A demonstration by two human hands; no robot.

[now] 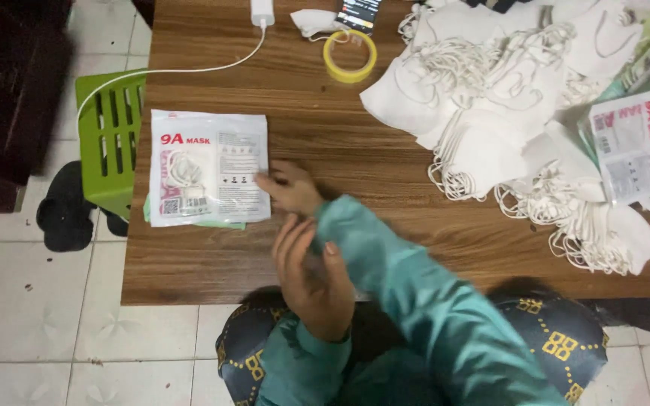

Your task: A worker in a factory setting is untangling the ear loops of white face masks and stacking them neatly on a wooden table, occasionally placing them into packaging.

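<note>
A flat white mask packet (208, 167) lies on top of a small stack at the left of the wooden table (189, 263). My right hand (291, 188) reaches across in a teal sleeve, its fingertips touching the packet's right edge and holding nothing. Closer to my body, my left hand (311, 280) rests with its fingers spread against the right forearm's sleeve. A large pile of loose white masks (505, 113) with ear loops covers the right part of the table.
A yellow tape roll (350, 56), a phone (359, 11) and a white charger (262, 10) with its cable lie at the far edge. More mask packets (637, 143) sit at the far right. A green plastic stool (110, 143) stands left of the table on the tiled floor.
</note>
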